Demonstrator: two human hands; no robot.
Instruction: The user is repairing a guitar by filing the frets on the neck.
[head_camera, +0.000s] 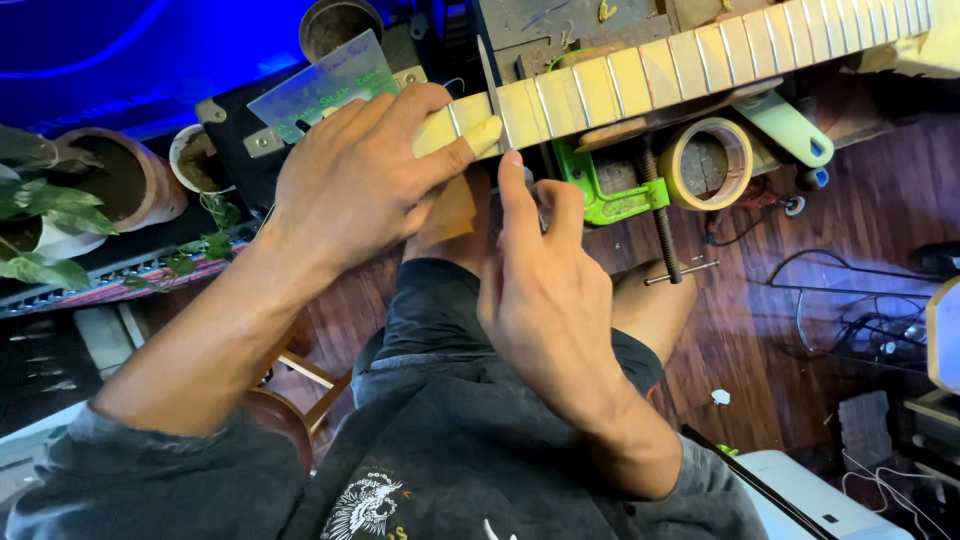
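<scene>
A pale wooden guitar neck (650, 72) with metal frets runs from the upper right down to the centre, held by a green clamp (610, 195). My left hand (365, 175) wraps over the neck's near end, thumb pressed on the fretboard. My right hand (545, 290) pinches a thin metal file or blade (491, 85) that stands across the neck at one fret, index finger pointing up along it. A clear plastic ruler-like gauge (325, 80) lies just beyond my left hand.
A roll of tan tape (706, 163) sits under the neck beside the clamp screw (662, 225). Clay pots (125, 180) and leafy plants (40, 235) stand at left. Cables (850, 310) lie on the wooden floor at right.
</scene>
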